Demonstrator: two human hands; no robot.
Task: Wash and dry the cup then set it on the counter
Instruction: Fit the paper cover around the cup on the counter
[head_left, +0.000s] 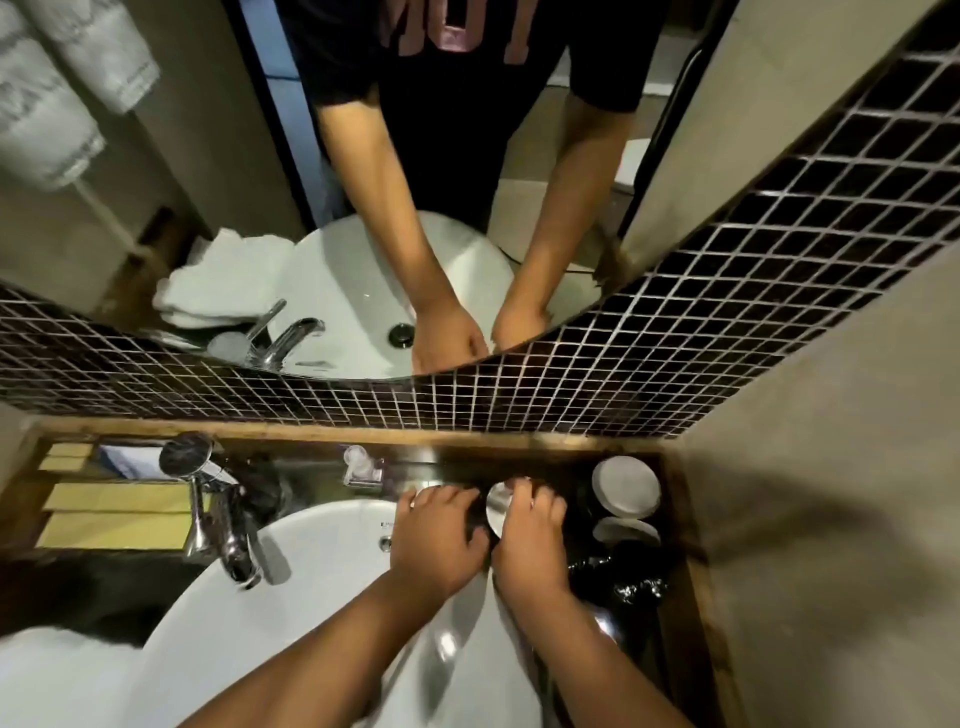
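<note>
A small white cup (497, 512) stands on the dark counter (447, 470) just behind the right rim of the white basin (311, 582). My right hand (530, 540) has its fingertips curled over the cup's rim and side. My left hand (439, 535) lies palm down right beside the cup on its left, fingers bent onto the dark counter and thumb close to the cup. Most of the cup is hidden by my hands, and whether my left hand grips anything is unclear.
A chrome faucet (223, 525) stands at the basin's left. Two round white lids (626, 486) and a black plastic bag (618, 577) fill the right corner. A clear small holder (361, 465) sits by the tiled wall. Yellow boxes (114, 514) lie far left, a white towel (57, 675) bottom left.
</note>
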